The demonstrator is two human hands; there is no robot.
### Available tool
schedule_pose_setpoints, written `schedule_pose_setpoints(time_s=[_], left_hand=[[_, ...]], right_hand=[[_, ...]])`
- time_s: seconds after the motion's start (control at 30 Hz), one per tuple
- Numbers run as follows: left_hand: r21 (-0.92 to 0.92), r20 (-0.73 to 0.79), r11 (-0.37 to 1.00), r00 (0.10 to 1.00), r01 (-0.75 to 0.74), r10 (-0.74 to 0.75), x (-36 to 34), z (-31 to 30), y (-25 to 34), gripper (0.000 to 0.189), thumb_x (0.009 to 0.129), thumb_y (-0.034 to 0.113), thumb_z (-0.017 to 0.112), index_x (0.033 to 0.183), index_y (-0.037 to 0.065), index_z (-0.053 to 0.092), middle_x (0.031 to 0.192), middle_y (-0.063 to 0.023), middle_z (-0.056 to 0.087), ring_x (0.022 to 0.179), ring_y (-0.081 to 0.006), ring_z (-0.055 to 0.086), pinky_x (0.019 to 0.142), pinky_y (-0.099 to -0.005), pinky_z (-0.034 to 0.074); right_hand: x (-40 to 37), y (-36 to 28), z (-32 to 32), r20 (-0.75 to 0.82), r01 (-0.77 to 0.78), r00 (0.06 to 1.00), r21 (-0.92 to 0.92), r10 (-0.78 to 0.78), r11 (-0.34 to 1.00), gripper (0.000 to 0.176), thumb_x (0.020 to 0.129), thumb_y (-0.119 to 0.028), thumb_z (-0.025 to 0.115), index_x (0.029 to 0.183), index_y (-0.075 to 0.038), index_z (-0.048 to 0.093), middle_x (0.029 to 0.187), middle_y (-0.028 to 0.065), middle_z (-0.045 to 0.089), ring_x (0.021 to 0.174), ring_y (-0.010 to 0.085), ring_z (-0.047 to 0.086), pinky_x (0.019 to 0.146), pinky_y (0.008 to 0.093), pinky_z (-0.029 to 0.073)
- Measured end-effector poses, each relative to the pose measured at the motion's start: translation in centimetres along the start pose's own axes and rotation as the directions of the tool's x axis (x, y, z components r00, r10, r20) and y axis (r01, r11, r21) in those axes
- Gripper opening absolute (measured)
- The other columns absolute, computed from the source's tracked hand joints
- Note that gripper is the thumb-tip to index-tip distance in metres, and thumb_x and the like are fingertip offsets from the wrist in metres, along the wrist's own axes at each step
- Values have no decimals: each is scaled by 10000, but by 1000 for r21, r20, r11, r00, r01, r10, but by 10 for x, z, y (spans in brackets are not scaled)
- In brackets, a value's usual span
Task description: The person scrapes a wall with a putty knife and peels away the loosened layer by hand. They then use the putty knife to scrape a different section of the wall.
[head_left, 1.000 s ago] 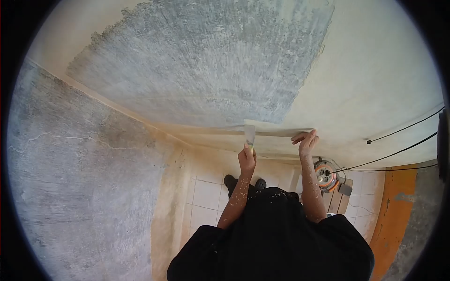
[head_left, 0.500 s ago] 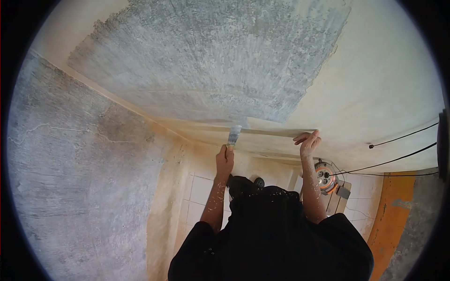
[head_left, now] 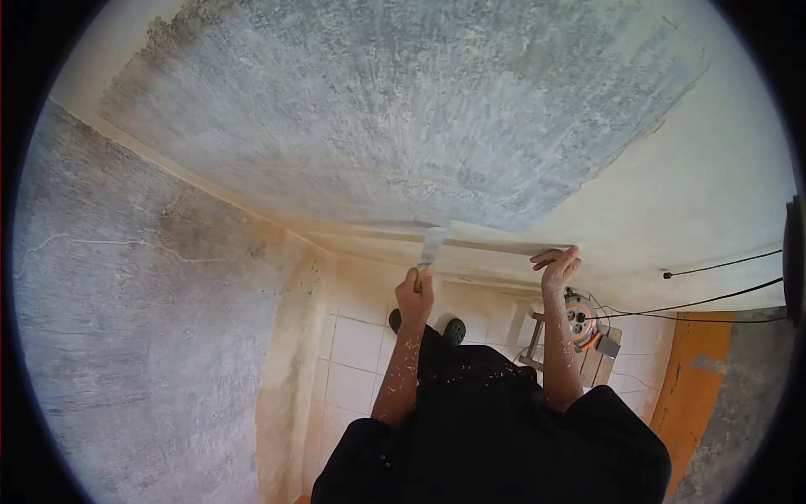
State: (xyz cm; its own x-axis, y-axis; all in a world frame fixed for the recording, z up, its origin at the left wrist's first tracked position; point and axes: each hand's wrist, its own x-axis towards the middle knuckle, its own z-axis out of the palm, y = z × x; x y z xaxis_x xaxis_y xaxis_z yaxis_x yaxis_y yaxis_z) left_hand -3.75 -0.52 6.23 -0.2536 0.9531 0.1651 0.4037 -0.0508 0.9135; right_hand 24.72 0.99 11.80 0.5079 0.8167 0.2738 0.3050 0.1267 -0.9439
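My left hand (head_left: 415, 296) is wrapped round the handle of a scraper (head_left: 434, 244). Its wide metal blade points up and meets the wall at the lower edge of the grey scraped patch (head_left: 403, 126). To the right, my right hand (head_left: 560, 267) is raised against the cream wall (head_left: 672, 202), with its fingers spread and bent to the left and nothing held. Pale flecks dot both forearms.
An orange and grey cable reel (head_left: 580, 322) rests on a small wooden stool (head_left: 594, 368) at the lower right. Black cables (head_left: 722, 288) run from it to the right edge. Another grey wall (head_left: 151, 319) stands at left, above white floor tiles (head_left: 354, 344).
My left hand and the scraper have moved slightly right and down. My right hand has shifted slightly down. The camera view has also shifted, showing more floor and both shoes.
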Motion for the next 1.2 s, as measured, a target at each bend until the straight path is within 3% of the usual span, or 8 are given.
schedule_pose_setpoints(time_s=[0.2,0.23,0.33,0.37,0.47,0.57,0.67,1.2], left_hand=[[-52,-54,994,994,-96,93,-4,8,14,241,953,223,642,841,19,578,556,-113,477,468,-181,456,468,-317,383],[-26,-58,997,995,-78,76,-4,5,5,238,952,221,644,841,20,579,557,-113,479,471,-178,457,470,-317,384],[-33,-2,998,999,-46,46,7,-3,11,236,955,213,644,841,16,581,560,-96,474,478,-148,441,471,-310,377],[-50,9,995,996,-88,89,8,2,22,238,957,212,643,840,15,581,559,-86,474,481,-135,434,469,-307,373],[-59,48,995,995,-79,82,4,1,14,234,959,200,643,839,8,584,558,-62,469,489,-114,408,467,-305,370],[-138,20,989,998,-58,61,1,2,5,213,956,186,646,852,7,596,556,-54,467,491,-105,398,463,-298,364],[-153,10,984,996,-87,89,6,2,7,190,954,175,647,874,6,615,560,-45,469,500,-89,394,460,-285,354],[-303,51,953,998,-24,41,-3,23,8,206,962,158,644,855,-14,612,574,8,426,552,-45,366,471,-257,324]], right_hand=[[-3,0,2,-8,173,984,-135,-176,976,819,1065,-466,223,571,-2,682,509,128,638,437,174,607,512,284,526],[-6,-6,4,-5,299,953,-164,-303,940,608,1051,-369,393,684,2,706,600,138,677,523,211,652,552,326,544],[-9,-33,12,-41,651,686,-410,-726,639,388,1027,-277,491,914,19,714,865,178,725,762,289,715,656,341,577],[-11,-20,9,-11,700,577,-508,-817,501,293,985,-217,581,1171,3,635,1244,222,615,1133,392,606,874,452,538],[13,-49,33,-190,528,415,-746,-890,406,387,996,-277,541,1295,-32,569,1470,227,411,1392,426,348,1100,551,340],[38,-31,39,-152,511,436,-770,-887,383,499,1029,-314,440,1446,-42,415,1580,213,238,1482,417,150,1187,583,97],[48,-16,42,-147,516,368,-789,-918,333,540,1049,-366,319,1484,-49,370,1595,212,216,1491,419,116,1201,560,21],[49,-20,44,-146,500,338,-809,-930,309,554,1063,-364,239,1471,-16,382,1569,236,264,1484,421,149,1199,561,69]])
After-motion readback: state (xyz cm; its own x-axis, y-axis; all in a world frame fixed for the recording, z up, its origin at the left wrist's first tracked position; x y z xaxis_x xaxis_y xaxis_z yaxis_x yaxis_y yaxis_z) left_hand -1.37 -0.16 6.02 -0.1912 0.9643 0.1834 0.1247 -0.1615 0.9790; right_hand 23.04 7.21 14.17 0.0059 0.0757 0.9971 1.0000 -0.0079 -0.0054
